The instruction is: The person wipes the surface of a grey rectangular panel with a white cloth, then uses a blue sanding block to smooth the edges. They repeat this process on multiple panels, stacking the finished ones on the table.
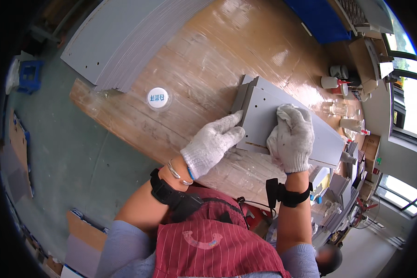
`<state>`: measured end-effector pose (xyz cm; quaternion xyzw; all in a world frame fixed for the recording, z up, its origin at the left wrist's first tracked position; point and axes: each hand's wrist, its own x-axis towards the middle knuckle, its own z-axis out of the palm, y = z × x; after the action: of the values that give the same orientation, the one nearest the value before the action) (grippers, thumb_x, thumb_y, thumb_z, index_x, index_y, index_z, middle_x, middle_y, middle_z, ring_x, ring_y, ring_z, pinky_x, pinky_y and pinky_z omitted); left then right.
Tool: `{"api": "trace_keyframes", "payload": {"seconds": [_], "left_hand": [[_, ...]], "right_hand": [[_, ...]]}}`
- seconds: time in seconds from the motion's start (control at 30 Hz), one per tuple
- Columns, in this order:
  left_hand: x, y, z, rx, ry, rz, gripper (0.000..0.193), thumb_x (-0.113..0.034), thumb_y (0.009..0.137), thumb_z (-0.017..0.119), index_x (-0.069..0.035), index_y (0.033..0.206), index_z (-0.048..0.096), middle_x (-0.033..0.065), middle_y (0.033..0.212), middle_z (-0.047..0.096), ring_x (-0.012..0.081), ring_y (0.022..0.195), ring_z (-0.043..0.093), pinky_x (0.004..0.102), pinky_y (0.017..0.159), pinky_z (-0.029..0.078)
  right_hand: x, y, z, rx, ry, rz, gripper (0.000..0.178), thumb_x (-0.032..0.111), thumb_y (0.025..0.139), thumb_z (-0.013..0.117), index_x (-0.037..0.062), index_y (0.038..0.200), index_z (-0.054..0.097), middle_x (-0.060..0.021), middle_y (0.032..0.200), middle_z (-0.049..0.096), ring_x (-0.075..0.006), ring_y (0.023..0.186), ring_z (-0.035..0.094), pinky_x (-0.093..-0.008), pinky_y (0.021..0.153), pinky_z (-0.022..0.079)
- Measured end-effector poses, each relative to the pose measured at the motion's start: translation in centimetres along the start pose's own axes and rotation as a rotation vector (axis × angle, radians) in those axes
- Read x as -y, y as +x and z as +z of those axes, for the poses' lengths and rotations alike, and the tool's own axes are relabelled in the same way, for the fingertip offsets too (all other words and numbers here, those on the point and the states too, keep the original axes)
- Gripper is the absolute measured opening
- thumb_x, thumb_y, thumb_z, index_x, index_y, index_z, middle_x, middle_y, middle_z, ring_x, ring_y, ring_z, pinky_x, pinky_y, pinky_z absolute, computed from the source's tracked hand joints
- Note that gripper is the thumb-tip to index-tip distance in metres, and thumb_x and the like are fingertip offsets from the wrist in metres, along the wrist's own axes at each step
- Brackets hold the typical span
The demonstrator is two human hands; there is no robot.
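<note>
A small stack of grey boards (310, 139) with drilled holes lies on the film-covered table in front of me. My left hand (209, 144), in a white knit glove, rests its outstretched fingertips against the boards' left end. On the top board's face presses my right hand (294, 147), also gloved, its fingers closed on a crumpled white cloth (288, 112). The glove and the cloth are nearly the same colour, so their border is hard to see. Left of the boards, a round white-lidded container (158, 97) stands on the table.
A tall stack of grey boards (111, 41) fills the table's far left. Squeeze bottles (330, 82) and jars (343, 109) line the right side. A blue stool (30, 75) stands on the floor at left. Another person's head (329, 258) shows at the lower right.
</note>
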<state>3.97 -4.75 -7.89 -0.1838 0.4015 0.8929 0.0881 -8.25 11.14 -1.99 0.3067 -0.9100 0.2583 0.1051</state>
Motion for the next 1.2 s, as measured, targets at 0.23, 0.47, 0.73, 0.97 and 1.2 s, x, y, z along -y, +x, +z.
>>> {"api": "trace_keyframes", "payload": {"seconds": [0.23, 0.47, 0.73, 0.97, 1.2], "left_hand": [[-1.4, -0.5, -1.4, 0.229, -0.593, -0.195, 0.076, -0.056, 0.108, 0.03, 0.003, 0.156, 0.026, 0.0177, 0.148, 0.048, 0.0314, 0.131, 0.054, 0.0505, 0.099, 0.055], [-0.2, 0.4, -1.0, 0.163, -0.415, -0.112, 0.088, -0.065, 0.103, 0.03, 0.003, 0.158, 0.02, 0.0215, 0.152, 0.042, 0.0343, 0.13, 0.054, 0.049, 0.099, 0.054], [-3.1, 0.8, 1.8, -0.027, 0.236, -0.096, 0.071, -0.01, 0.094, 0.068, 0.003, 0.154, 0.033, 0.0121, 0.121, 0.066, 0.0117, 0.077, 0.068, 0.025, 0.061, 0.057], [-4.1, 0.4, 1.6, -0.219, 0.374, -0.036, 0.065, 0.001, 0.091, 0.061, 0.0, 0.152, 0.04, 0.0076, 0.11, 0.069, 0.0075, 0.077, 0.063, 0.0209, 0.062, 0.053], [-3.4, 0.7, 1.5, -0.176, 0.344, 0.132, 0.064, -0.001, 0.093, 0.061, 0.005, 0.152, 0.037, 0.0128, 0.13, 0.061, 0.0173, 0.108, 0.063, 0.0293, 0.093, 0.053]], "right_hand": [[0.2, -2.6, -1.0, 0.073, 0.078, -0.041, 0.022, -0.004, 0.072, 0.072, 0.0059, 0.092, 0.069, -0.0085, 0.093, 0.067, -0.0302, 0.084, 0.067, -0.0374, 0.073, 0.056], [7.2, -2.0, 0.7, 0.309, -0.053, -0.247, 0.026, 0.003, 0.071, 0.075, 0.0155, 0.093, 0.071, -0.0048, 0.097, 0.062, -0.0308, 0.094, 0.064, -0.0445, 0.074, 0.048], [-4.2, -1.9, -3.6, -0.018, 0.052, 0.682, 0.01, 0.013, 0.094, 0.066, 0.0069, 0.099, 0.071, -0.013, 0.099, 0.067, -0.0275, 0.087, 0.067, -0.04, 0.078, 0.055], [3.5, 1.9, 1.5, 0.116, -0.056, -0.014, 0.012, 0.016, 0.081, 0.073, 0.0151, 0.093, 0.073, -0.0082, 0.099, 0.068, -0.0314, 0.094, 0.067, -0.045, 0.081, 0.053], [-14.6, -2.8, -8.1, -0.173, -0.449, 0.671, 0.018, 0.021, 0.094, 0.065, 0.0073, 0.103, 0.073, -0.0178, 0.102, 0.066, -0.0359, 0.093, 0.066, -0.0432, 0.084, 0.054]]}}
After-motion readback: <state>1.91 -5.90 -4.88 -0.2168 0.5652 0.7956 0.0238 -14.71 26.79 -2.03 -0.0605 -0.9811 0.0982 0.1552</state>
